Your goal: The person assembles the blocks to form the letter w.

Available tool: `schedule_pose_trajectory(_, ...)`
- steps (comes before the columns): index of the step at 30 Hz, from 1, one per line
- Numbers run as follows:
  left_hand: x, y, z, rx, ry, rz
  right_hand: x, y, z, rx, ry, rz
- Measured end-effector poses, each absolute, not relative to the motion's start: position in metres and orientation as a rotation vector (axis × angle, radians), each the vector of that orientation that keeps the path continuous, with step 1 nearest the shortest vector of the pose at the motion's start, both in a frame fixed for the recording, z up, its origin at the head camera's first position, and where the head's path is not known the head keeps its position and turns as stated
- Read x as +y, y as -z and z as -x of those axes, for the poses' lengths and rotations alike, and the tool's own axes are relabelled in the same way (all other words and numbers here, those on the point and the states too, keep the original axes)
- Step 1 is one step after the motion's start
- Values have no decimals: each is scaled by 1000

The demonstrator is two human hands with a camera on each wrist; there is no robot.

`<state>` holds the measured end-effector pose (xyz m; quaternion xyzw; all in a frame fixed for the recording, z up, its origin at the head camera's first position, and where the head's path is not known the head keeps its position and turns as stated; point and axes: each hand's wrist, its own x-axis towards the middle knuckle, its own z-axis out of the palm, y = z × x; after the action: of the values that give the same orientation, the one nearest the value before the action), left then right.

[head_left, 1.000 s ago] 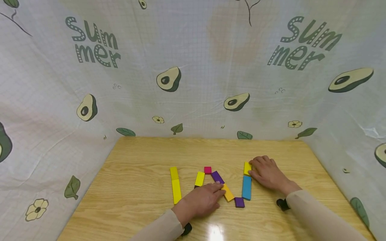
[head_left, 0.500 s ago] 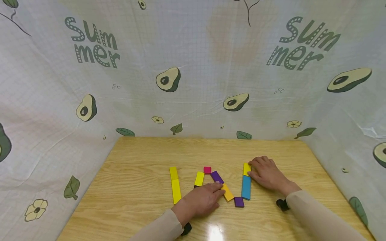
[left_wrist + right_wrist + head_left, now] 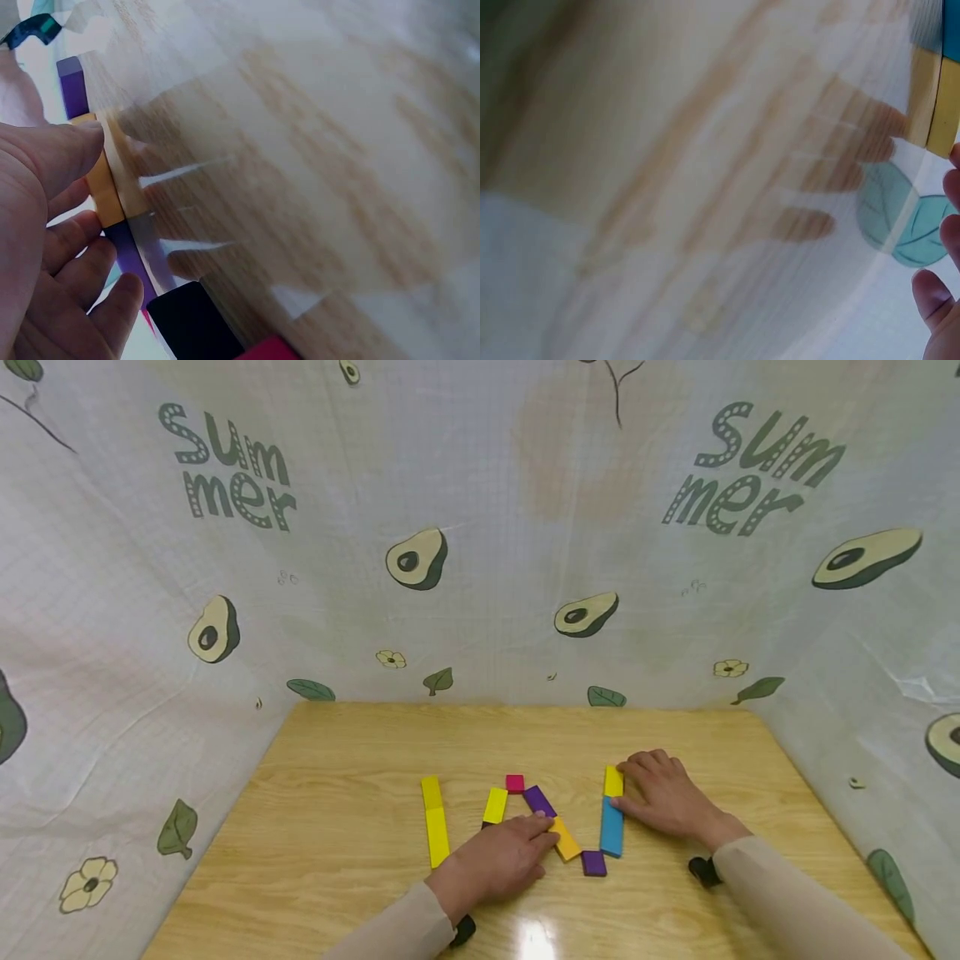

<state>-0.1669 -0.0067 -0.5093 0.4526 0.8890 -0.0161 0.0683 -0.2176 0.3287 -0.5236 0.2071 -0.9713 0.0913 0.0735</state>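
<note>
In the head view my left hand (image 3: 501, 867) lies over the flat blocks, its fingertips at an orange block (image 3: 566, 839) that adjoins a purple block (image 3: 540, 802). The left wrist view has the thumb (image 3: 82, 142) overlapping that orange block, the other fingers loosely bent beside the row. My right hand (image 3: 663, 793) touches the right column: its forefinger is at the yellow block (image 3: 613, 781), its thumb at the top of the blue block (image 3: 612, 828). Those two blocks meet end to end. Below the orange one sits a small purple block (image 3: 594, 863).
Two yellow blocks (image 3: 437, 835) form a column at left. A red-pink block (image 3: 515, 784) and another yellow block (image 3: 495, 805) lie behind my left hand, with a black block (image 3: 193, 322) mostly hidden from above. A printed cloth (image 3: 495, 643) surrounds the wooden table (image 3: 360, 752).
My right thumb has slid down from the yellow block to the top of the blue one. The yellow block has shifted slightly toward the blue. My left hand stays in place.
</note>
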Motion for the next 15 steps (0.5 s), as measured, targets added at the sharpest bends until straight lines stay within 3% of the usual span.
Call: schedule_pose_trajectory(15, -10, 508, 163, 2677, 70, -1397, 325, 524, 208, -2922, -254, -600)
